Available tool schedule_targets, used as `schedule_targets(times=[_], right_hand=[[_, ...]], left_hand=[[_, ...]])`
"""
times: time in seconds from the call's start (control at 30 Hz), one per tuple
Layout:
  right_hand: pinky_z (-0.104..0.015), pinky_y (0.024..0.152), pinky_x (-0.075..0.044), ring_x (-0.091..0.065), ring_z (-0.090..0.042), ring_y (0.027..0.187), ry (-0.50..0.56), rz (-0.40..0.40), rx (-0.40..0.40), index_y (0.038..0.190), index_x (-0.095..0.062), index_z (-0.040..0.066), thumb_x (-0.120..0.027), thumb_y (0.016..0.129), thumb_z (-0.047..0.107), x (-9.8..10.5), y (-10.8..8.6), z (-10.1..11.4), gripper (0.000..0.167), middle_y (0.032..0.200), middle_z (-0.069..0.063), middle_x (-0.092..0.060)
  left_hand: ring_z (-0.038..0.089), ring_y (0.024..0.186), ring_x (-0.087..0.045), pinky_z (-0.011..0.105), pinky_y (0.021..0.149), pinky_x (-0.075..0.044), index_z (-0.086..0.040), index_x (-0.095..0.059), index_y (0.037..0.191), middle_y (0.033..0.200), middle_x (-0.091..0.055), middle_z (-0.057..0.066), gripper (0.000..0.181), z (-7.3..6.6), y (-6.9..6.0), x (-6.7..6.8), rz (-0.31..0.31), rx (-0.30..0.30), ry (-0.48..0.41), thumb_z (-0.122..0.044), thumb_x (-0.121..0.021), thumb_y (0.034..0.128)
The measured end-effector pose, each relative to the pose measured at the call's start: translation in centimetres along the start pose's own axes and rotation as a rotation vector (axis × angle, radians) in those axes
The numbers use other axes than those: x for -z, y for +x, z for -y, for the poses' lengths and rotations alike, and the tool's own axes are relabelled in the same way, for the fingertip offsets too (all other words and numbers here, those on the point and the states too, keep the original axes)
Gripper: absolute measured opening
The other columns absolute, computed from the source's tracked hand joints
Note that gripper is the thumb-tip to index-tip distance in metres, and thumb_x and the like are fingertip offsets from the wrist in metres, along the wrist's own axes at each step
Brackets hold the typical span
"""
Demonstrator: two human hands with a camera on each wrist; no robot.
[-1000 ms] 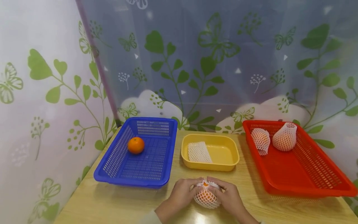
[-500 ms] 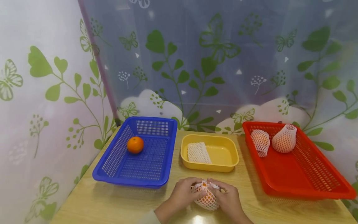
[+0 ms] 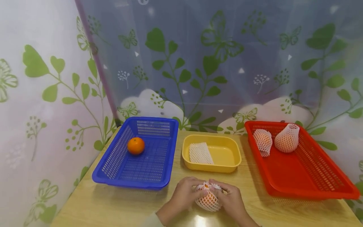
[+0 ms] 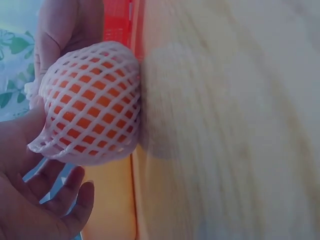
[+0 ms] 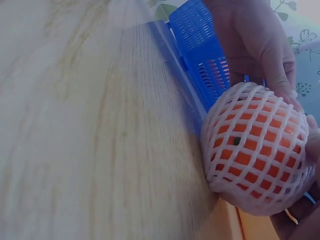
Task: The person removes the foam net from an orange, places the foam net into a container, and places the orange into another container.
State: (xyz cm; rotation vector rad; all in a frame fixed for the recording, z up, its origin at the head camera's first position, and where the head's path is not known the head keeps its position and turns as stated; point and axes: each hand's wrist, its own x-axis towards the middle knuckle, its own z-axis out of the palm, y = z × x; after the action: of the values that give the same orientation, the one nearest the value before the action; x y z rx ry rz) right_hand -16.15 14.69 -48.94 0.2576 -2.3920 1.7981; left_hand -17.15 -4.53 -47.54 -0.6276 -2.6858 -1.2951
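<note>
Netted orange (image 3: 208, 201) still held between left fingers (image 3: 195, 181), right fingers (image 3: 224, 185).

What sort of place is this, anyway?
Perhaps a makeshift fruit-packing corner: a wooden table, a net-covered orange fruit in the left hand and right hand, and more netted fruit in a red basket.

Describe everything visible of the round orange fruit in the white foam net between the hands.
The round orange fruit shows bright skin and one small dark spot through the diamond gaps of its white foam-like net. A little skin peeks out at the gathered top. It rests on the pale wooden table, in front of the yellow plastic tray, with the left hand and right hand gripping the net near its top.
</note>
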Motion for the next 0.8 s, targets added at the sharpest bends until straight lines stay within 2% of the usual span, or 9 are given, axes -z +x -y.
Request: schedule_targets(times=[0.17,0.27,0.33,0.4,0.47,0.57,0.63,0.8], right_hand=[[-0.020,0.089,-0.049,-0.063,-0.012,0.108,-0.034,0.054,0.034,0.114,-0.073,0.011,-0.074,0.086,0.018,0.34,-0.17,0.23,0.028,0.115,-0.003,-0.070],[-0.029,0.092,-0.052,-0.060,-0.022,0.115,-0.070,0.090,0.004,0.126,-0.066,0.012,-0.072,0.088,0.022,0.63,-0.13,0.47,0.039,0.123,-0.007,-0.066],[-0.037,0.093,-0.052,-0.055,-0.031,0.122,-0.064,0.129,-0.021,0.135,-0.058,0.012,-0.071,0.089,0.022,0.82,-0.06,0.46,0.049,0.132,-0.013,-0.059],[-0.040,0.092,-0.052,-0.050,-0.038,0.125,-0.053,0.173,-0.042,0.142,-0.050,0.011,-0.073,0.088,0.020,0.93,0.03,0.36,0.059,0.139,-0.018,-0.052],[-0.036,0.091,-0.052,-0.047,-0.038,0.127,-0.046,0.220,-0.064,0.145,-0.045,0.011,-0.075,0.086,0.020,0.98,0.10,0.26,0.067,0.143,-0.018,-0.048],[-0.027,0.086,-0.051,-0.049,-0.035,0.125,-0.057,0.261,-0.067,0.145,-0.045,0.009,-0.077,0.084,0.023,0.95,0.22,0.31,0.070,0.142,-0.016,-0.050],[-0.023,0.084,-0.051,-0.051,-0.032,0.123,-0.059,0.271,-0.069,0.142,-0.049,0.008,-0.077,0.084,0.026,0.94,0.23,0.40,0.067,0.139,-0.014,-0.053],[-0.022,0.083,-0.052,-0.056,-0.024,0.117,-0.043,0.298,-0.057,0.136,-0.055,0.005,-0.074,0.086,0.025,0.95,-0.04,0.42,0.057,0.135,-0.017,-0.056]], left_hand=[[0.019,0.102,-0.064,0.041,0.093,-0.049,-0.010,-0.075,0.107,0.109,-0.072,-0.001,0.034,0.02,-0.17,-0.22,-0.043,-0.024,0.018,-0.034,-0.075,0.0830],[0.021,0.105,-0.064,0.042,0.095,-0.048,-0.008,-0.075,0.105,0.111,-0.071,0.000,0.031,-0.05,-0.12,-0.37,-0.063,-0.035,0.006,-0.031,-0.075,0.0836],[0.022,0.106,-0.064,0.042,0.096,-0.049,-0.007,-0.075,0.105,0.112,-0.071,0.000,0.030,-0.11,-0.08,-0.49,-0.069,-0.028,-0.023,-0.028,-0.075,0.0838],[0.023,0.106,-0.065,0.041,0.095,-0.050,-0.006,-0.075,0.103,0.112,-0.071,0.001,0.029,-0.20,-0.07,-0.58,-0.071,-0.017,-0.060,-0.027,-0.076,0.0838],[0.023,0.105,-0.066,0.039,0.093,-0.052,-0.007,-0.076,0.102,0.111,-0.072,0.001,0.028,-0.30,-0.09,-0.65,-0.075,0.002,-0.091,-0.027,-0.076,0.0831],[0.022,0.101,-0.069,0.035,0.090,-0.054,-0.007,-0.076,0.099,0.107,-0.073,0.001,0.023,-0.40,-0.06,-0.73,-0.089,0.024,-0.138,-0.023,-0.078,0.0819],[0.020,0.098,-0.069,0.031,0.087,-0.055,-0.008,-0.077,0.097,0.105,-0.073,0.002,0.020,-0.44,-0.03,-0.75,-0.090,0.034,-0.165,-0.020,-0.078,0.0814],[0.014,0.093,-0.069,0.022,0.082,-0.054,-0.007,-0.077,0.099,0.102,-0.074,0.003,0.020,-0.17,-0.18,-0.62,-0.054,0.081,-0.257,-0.019,-0.077,0.0830]])
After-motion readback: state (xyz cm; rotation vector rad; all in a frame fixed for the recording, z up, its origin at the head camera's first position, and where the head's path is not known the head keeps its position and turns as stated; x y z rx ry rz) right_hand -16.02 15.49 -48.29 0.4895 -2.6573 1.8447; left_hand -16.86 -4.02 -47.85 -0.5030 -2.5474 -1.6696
